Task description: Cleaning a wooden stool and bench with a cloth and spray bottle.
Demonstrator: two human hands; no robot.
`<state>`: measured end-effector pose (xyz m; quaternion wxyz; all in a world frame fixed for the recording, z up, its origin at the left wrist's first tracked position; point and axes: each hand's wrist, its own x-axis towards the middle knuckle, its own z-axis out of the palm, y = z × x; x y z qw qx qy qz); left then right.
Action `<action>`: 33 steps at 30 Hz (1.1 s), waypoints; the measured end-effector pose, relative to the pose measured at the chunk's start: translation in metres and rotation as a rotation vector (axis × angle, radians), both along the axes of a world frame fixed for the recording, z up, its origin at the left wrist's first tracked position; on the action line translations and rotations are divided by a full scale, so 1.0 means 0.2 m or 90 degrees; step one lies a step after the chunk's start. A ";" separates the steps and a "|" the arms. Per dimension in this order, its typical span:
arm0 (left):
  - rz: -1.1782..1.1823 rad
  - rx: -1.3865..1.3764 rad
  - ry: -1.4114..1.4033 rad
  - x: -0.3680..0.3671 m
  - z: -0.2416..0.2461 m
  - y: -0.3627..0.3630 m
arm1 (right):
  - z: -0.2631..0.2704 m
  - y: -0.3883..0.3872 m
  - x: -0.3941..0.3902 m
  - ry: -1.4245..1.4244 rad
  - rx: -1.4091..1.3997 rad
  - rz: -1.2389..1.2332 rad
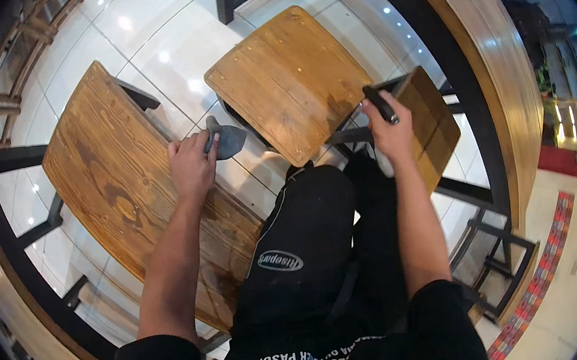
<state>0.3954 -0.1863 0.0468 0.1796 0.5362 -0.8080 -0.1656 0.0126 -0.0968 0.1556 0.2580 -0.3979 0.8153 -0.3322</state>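
My left hand (192, 161) grips a grey piece of what looks like cloth (231, 140), its pointed end sticking out to the right. It is over the inner edge of a long wooden bench (117, 173). My right hand (392, 128) is closed around a black-handled tool (379, 103); its working end cannot be made out. That hand is beside the near right corner of a square wooden stool (290, 76) with dark legs. A second wooden seat (429, 129) lies partly behind my right hand and forearm.
Wooden tables (506, 75) with black frames curve along both sides. White tiled floor (143, 31) shows between the seats. Wooden furniture (22, 66) stands at upper left, and a black-framed stool (508, 256) is at lower right. My knee (317, 198) is close to the square stool.
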 end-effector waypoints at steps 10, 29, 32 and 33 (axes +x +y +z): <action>-0.006 -0.048 -0.042 -0.01 -0.03 0.00 | -0.13 -0.13 0.05 -0.054 -0.076 0.110; 0.005 -0.045 -0.052 -0.02 0.00 0.00 | 0.06 0.04 0.05 0.057 0.159 0.315; -0.005 -0.041 -0.039 -0.07 -0.01 -0.01 | 0.01 0.09 -0.17 0.256 0.070 0.045; -0.006 -0.042 -0.058 -0.05 -0.01 -0.01 | 0.02 0.08 -0.17 0.252 0.066 0.049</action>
